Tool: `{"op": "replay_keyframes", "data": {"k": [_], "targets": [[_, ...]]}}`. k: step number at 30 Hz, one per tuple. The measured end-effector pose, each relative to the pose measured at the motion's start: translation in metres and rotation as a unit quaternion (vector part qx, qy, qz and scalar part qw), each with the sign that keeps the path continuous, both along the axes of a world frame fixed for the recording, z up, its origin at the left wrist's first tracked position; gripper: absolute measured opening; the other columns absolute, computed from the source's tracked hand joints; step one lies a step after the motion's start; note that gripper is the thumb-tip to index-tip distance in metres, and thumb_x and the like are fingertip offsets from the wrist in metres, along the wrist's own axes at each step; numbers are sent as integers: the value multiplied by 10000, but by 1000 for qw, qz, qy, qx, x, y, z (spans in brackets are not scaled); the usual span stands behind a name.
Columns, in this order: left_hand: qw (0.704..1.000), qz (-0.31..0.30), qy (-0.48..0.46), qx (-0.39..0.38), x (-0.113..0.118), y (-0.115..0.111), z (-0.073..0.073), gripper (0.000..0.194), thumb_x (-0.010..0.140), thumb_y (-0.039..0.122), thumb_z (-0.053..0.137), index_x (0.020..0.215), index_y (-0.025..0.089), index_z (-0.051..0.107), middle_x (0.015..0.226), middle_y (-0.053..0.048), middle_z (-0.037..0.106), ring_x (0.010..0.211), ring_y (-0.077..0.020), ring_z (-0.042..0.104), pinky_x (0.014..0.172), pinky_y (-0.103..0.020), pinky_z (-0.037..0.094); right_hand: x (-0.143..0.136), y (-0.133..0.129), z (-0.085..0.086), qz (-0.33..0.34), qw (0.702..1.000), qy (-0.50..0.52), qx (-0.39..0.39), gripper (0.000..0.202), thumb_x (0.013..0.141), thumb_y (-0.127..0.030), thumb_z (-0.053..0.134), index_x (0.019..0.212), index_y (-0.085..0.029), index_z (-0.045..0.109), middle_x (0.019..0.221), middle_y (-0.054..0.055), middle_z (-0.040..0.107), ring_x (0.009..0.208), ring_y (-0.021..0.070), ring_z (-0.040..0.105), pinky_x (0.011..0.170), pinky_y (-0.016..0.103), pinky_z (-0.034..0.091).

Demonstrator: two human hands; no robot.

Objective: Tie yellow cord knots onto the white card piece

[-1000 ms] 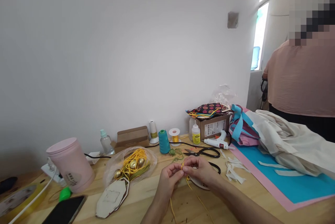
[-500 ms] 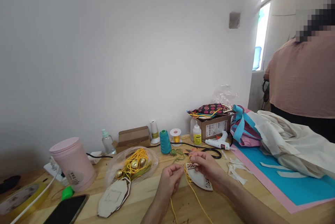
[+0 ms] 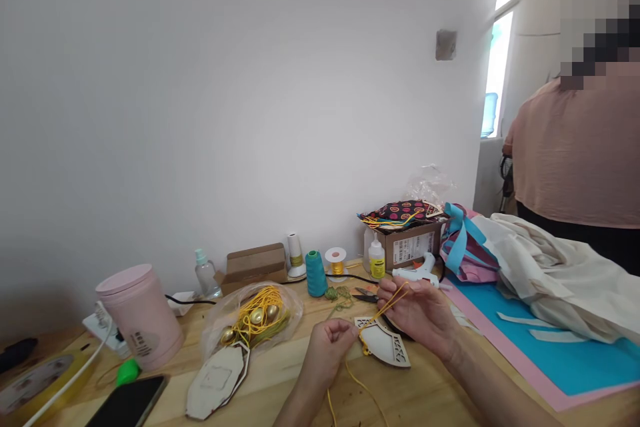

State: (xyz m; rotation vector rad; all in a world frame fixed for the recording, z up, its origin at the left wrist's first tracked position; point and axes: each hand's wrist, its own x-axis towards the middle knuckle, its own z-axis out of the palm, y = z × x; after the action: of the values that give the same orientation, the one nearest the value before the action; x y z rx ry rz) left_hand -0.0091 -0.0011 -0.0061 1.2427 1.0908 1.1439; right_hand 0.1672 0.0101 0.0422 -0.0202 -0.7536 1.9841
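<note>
A pale fan-shaped piece (image 3: 385, 342) with lattice ends hangs or rests at the front of the table, between my hands. Yellow cord (image 3: 367, 384) is tied at its left corner, and loose strands trail down toward the table edge. My left hand (image 3: 330, 347) pinches the cord beside that corner, its fingers closed. My right hand (image 3: 423, 312), palm partly turned up, draws a loop of the same cord out to the upper right, caught near its thumb and fingertips. Black-handled scissors (image 3: 367, 296) lie partly hidden behind my right hand.
A glue bottle (image 3: 377, 259), a white glue gun (image 3: 417, 274) and a teal thread cone (image 3: 315, 274) stand behind. Left are a bag of yellow cords (image 3: 260, 310), pale panels (image 3: 215, 380), a pink canister (image 3: 143, 320) and a phone (image 3: 127, 404). Blue sheets (image 3: 565, 360) lie right; a person (image 3: 575, 154) stands beyond.
My right hand has moved right and turned its palm up, pulling a cord loop out from the fan piece. The fan piece shows more fully. My left hand keeps its pinch.
</note>
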Motion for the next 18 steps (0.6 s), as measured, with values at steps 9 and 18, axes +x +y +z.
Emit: {"op": "replay_keyframes", "data": {"k": [9,18], "targets": [[996,70,20,43,-6,-4,15,238,588,353,592,592,115,592,467,29,536,437,-84,427,437,-174,303,2,1,2,-62,995,-77,4,63,600,-186,467,546,-178,435,678,4,432,681,125,435,693,270,343],[995,68,35,69,-6,-5,13,195,590,313,596,586,118,596,480,26,539,446,-84,419,442,-176,305,15,-6,19,-184,982,-48,8,95,604,-269,488,688,-232,464,429,-67,261,461,106,317,561,272,326]]}}
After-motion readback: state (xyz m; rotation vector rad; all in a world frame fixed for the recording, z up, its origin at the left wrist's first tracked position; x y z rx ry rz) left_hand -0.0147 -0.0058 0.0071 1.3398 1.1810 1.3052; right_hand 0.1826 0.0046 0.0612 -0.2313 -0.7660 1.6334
